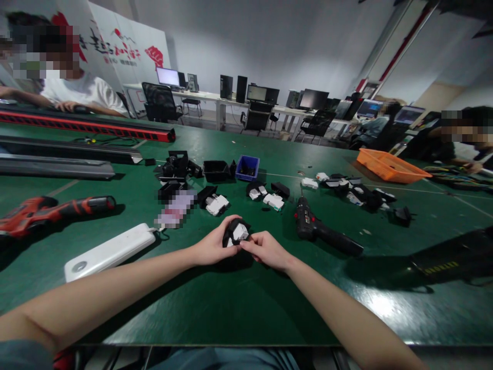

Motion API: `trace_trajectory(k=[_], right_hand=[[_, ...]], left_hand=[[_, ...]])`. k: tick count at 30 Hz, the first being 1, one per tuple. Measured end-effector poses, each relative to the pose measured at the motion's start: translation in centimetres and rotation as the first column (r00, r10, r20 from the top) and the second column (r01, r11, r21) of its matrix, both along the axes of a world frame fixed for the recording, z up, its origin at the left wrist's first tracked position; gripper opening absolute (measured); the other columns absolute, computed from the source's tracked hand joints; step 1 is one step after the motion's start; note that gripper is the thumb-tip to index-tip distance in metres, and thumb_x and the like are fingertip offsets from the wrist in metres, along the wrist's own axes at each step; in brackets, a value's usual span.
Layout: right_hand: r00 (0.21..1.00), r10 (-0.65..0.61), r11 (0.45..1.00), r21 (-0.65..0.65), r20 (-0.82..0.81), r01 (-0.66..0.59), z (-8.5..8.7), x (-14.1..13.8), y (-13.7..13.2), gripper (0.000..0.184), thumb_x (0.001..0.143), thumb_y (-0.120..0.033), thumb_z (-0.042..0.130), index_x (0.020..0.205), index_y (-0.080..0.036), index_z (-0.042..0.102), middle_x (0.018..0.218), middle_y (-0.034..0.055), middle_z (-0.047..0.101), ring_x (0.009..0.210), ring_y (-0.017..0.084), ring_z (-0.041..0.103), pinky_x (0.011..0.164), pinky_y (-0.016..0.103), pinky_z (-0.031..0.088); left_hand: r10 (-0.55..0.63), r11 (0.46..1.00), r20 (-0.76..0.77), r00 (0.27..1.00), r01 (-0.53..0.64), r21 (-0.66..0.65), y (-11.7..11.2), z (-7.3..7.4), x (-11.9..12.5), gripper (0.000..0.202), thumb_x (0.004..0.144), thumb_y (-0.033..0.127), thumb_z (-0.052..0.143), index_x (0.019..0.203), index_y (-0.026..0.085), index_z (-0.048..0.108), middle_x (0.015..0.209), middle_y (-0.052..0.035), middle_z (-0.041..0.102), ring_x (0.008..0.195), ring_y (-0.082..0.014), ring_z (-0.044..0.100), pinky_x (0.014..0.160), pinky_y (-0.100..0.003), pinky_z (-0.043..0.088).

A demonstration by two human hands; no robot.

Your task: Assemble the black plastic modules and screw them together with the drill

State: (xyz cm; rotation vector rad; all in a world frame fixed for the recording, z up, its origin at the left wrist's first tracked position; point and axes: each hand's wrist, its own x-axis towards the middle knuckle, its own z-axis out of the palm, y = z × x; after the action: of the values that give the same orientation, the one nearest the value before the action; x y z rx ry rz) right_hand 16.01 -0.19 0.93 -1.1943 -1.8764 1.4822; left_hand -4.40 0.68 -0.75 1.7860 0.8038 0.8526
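Observation:
Both my hands meet over the green table (231, 308) around a small black and white plastic part (236, 232). My left hand (212, 246) wraps its fingers round the part's left side. My right hand (265, 249) pinches the part's lower right edge with curled fingers. A black electric screwdriver (321, 231) lies just right of my right hand. Several similar black and white parts (216, 203) lie on the table beyond my hands.
A white power bank (110, 252) and a red drill (50, 209) lie to the left, a blue bin (247, 167) and black bin (215, 170) farther back. An orange tray (391, 166) sits far right. Long rails (77, 126) and seated people are at both far corners.

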Motion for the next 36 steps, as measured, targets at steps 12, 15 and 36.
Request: trace_trajectory(k=[12, 15, 36], right_hand=[[0.580, -0.649, 0.556, 0.827, 0.492, -0.079, -1.8, 4.5, 4.0, 0.025, 0.088, -0.027, 0.052, 0.104, -0.011, 0.061, 0.103, 0.0211, 0.061, 0.097, 0.032, 0.053, 0.082, 0.043, 0.039], [0.462, -0.715, 0.566, 0.822, 0.524, -0.058, -2.6, 4.9, 4.7, 0.032, 0.090, -0.031, 0.051, 0.110, -0.008, 0.061, 0.102, 0.0240, 0.061, 0.097, 0.034, 0.053, 0.081, 0.044, 0.039], [0.490, -0.567, 0.650, 0.725, 0.662, -0.227, -2.0, 5.0, 5.4, 0.027, 0.095, -0.018, 0.042, 0.110, -0.015, 0.064, 0.109, 0.0128, 0.063, 0.101, 0.024, 0.055, 0.086, 0.032, 0.044]], left_hand=[[0.008, 0.998, -0.017, 1.000, -0.009, -0.068, 0.4, 0.1, -0.3, 0.062, 0.080, 0.032, 0.066, 0.134, 0.019, 0.038, 0.123, -0.0086, 0.053, 0.114, -0.0259, 0.051, 0.101, -0.039, 0.039], [0.003, 0.997, -0.035, 0.999, -0.005, -0.075, 0.4, 0.1, -0.3, 0.063, 0.081, 0.035, 0.066, 0.135, 0.019, 0.036, 0.124, -0.0092, 0.053, 0.114, -0.0261, 0.052, 0.103, -0.040, 0.039], [-0.008, 1.000, -0.116, 0.993, 0.008, -0.004, 0.3, 0.1, -0.3, 0.067, 0.081, 0.033, 0.066, 0.138, 0.018, 0.034, 0.132, -0.0114, 0.052, 0.121, -0.0270, 0.051, 0.107, -0.041, 0.038]])
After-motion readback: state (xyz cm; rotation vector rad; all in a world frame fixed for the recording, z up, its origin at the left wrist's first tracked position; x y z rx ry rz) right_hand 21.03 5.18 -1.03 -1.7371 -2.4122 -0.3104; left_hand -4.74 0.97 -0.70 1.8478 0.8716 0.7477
